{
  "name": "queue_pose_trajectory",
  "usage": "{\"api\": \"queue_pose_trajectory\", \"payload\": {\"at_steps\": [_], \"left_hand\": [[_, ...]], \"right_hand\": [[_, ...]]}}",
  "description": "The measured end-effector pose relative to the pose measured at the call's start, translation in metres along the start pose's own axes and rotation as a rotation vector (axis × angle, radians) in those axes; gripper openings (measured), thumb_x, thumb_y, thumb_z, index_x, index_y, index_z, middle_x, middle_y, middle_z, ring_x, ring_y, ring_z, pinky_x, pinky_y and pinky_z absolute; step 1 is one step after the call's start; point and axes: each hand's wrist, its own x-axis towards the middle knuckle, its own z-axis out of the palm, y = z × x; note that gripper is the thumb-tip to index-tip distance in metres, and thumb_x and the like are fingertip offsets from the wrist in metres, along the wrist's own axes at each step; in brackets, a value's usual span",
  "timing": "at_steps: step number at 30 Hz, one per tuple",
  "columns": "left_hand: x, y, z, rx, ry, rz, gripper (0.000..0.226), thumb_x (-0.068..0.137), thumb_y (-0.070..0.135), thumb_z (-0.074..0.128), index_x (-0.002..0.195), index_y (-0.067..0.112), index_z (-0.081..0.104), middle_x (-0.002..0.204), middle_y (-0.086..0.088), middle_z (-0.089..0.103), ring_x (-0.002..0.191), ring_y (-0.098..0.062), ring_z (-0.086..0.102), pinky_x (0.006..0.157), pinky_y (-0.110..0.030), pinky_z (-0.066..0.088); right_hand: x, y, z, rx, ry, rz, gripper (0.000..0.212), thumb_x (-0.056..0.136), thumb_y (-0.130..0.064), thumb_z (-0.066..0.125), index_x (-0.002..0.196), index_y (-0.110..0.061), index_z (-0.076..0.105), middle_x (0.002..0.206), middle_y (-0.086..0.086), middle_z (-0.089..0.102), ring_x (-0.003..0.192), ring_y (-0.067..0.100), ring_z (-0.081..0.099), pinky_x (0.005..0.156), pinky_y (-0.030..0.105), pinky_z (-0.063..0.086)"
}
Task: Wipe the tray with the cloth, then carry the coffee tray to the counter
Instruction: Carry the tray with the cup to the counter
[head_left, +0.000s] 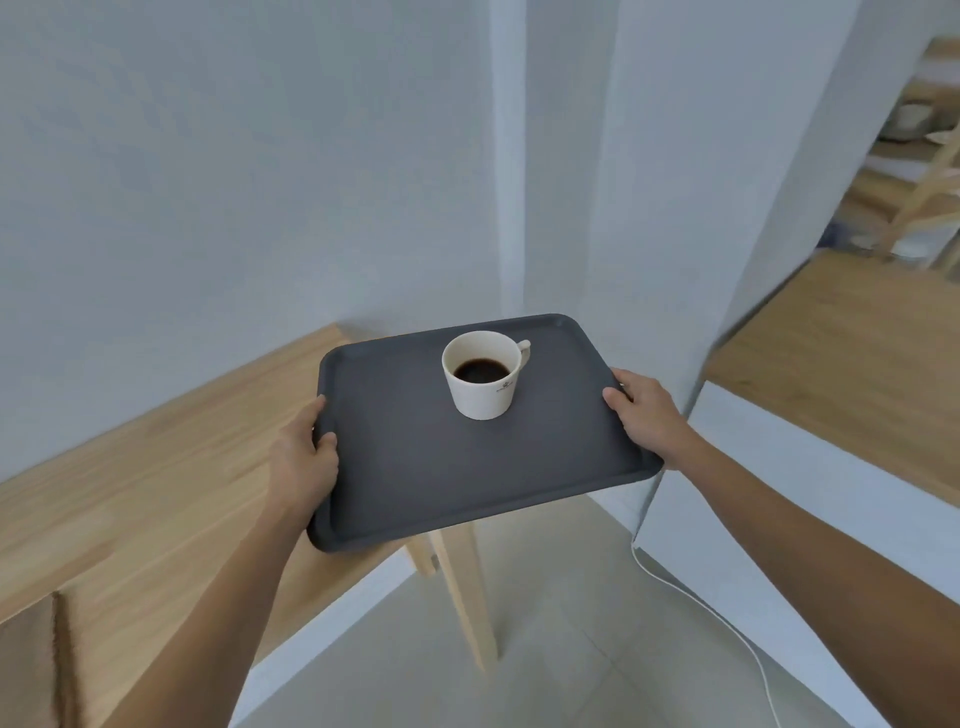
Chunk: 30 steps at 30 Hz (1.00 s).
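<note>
A dark grey rectangular tray (426, 467) is held in the air, partly over the end of a wooden table and partly over the floor. On its far half stands a white cup (483, 400) with black coffee in it, handle pointing right. My left hand (306, 457) grips the tray's left edge, thumb on top of the rim. At the right edge my right hand (649, 410) grips the rim the same way. No cloth is in view.
The light wooden table (130, 499) runs along the white wall on the left, its leg (467, 597) below the tray. A white wall corner (675, 208) stands right ahead. A wooden surface (831, 364) lies to the right. A white cable (727, 634) trails across the tiled floor.
</note>
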Motion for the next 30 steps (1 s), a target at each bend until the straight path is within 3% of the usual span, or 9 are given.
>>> {"api": "queue_pose_trajectory", "payload": {"at_steps": [2, 4, 7, 9, 14, 21, 26, 30], "left_hand": [[0.001, 0.030, 0.032, 0.001, -0.043, 0.071, 0.051, 0.087, 0.003, 0.040, 0.134, 0.020, 0.053, 0.110, -0.004, 0.068, 0.103, -0.027, 0.060, 0.081, -0.033, 0.046], [0.001, 0.060, 0.067, 0.002, -0.084, 0.120, 0.049, 0.088, 0.003, 0.041, 0.130, 0.023, 0.055, 0.099, -0.002, 0.068, 0.095, -0.026, 0.061, 0.074, -0.032, 0.044], [-0.003, 0.101, 0.126, -0.055, -0.164, 0.203, 0.052, 0.085, 0.003, 0.041, 0.126, 0.031, 0.057, 0.099, 0.000, 0.070, 0.095, -0.026, 0.063, 0.084, -0.042, 0.049], [-0.010, 0.130, 0.168, -0.097, -0.202, 0.227, 0.054, 0.085, 0.000, 0.042, 0.127, 0.028, 0.058, 0.106, 0.004, 0.070, 0.100, -0.022, 0.062, 0.089, -0.039, 0.048], [-0.032, 0.199, 0.265, -0.138, -0.331, 0.289, 0.054, 0.088, -0.004, 0.042, 0.133, 0.021, 0.056, 0.113, 0.002, 0.068, 0.103, -0.018, 0.059, 0.089, -0.029, 0.041], [-0.050, 0.270, 0.382, -0.147, -0.545, 0.384, 0.053, 0.088, -0.003, 0.041, 0.134, 0.018, 0.055, 0.104, 0.001, 0.067, 0.095, -0.020, 0.058, 0.091, -0.036, 0.045], [-0.046, 0.298, 0.466, -0.121, -0.674, 0.432, 0.053, 0.090, 0.001, 0.043, 0.139, 0.019, 0.050, 0.134, -0.005, 0.060, 0.122, -0.027, 0.053, 0.106, -0.041, 0.040], [-0.041, 0.320, 0.527, -0.143, -0.764, 0.465, 0.050, 0.094, 0.001, 0.044, 0.142, 0.015, 0.046, 0.135, -0.003, 0.055, 0.125, -0.026, 0.050, 0.104, -0.034, 0.036]], "right_hand": [[-0.003, 0.018, -0.039, 0.015, 0.047, 0.020, 0.029, 0.094, -0.018, 0.042, 0.113, -0.022, 0.064, 0.108, 0.004, 0.069, 0.102, 0.027, 0.061, 0.093, 0.046, 0.049], [-0.007, 0.040, -0.080, 0.042, 0.089, 0.046, 0.027, 0.093, -0.019, 0.041, 0.107, -0.023, 0.065, 0.105, 0.004, 0.069, 0.101, 0.028, 0.062, 0.091, 0.047, 0.051], [-0.019, 0.074, -0.142, 0.080, 0.136, 0.081, 0.029, 0.094, -0.017, 0.039, 0.108, -0.022, 0.064, 0.107, 0.003, 0.069, 0.104, 0.026, 0.062, 0.094, 0.046, 0.050], [-0.032, 0.095, -0.181, 0.109, 0.180, 0.111, 0.033, 0.096, -0.014, 0.038, 0.115, -0.022, 0.063, 0.113, 0.002, 0.068, 0.108, 0.023, 0.062, 0.097, 0.042, 0.048], [-0.068, 0.151, -0.263, 0.079, 0.329, 0.203, 0.034, 0.097, -0.014, 0.038, 0.122, -0.022, 0.060, 0.116, 0.000, 0.066, 0.108, 0.021, 0.059, 0.094, 0.038, 0.047], [-0.112, 0.219, -0.331, -0.002, 0.518, 0.336, 0.037, 0.099, -0.012, 0.038, 0.135, -0.012, 0.048, 0.121, 0.005, 0.059, 0.110, 0.021, 0.052, 0.087, 0.028, 0.035], [-0.119, 0.268, -0.358, -0.078, 0.621, 0.490, 0.038, 0.099, -0.017, 0.038, 0.137, -0.012, 0.045, 0.127, 0.012, 0.059, 0.117, 0.033, 0.053, 0.098, 0.041, 0.040], [-0.109, 0.301, -0.374, -0.089, 0.682, 0.590, 0.042, 0.099, -0.020, 0.038, 0.141, -0.017, 0.041, 0.130, 0.011, 0.058, 0.120, 0.034, 0.051, 0.102, 0.046, 0.040]]}}
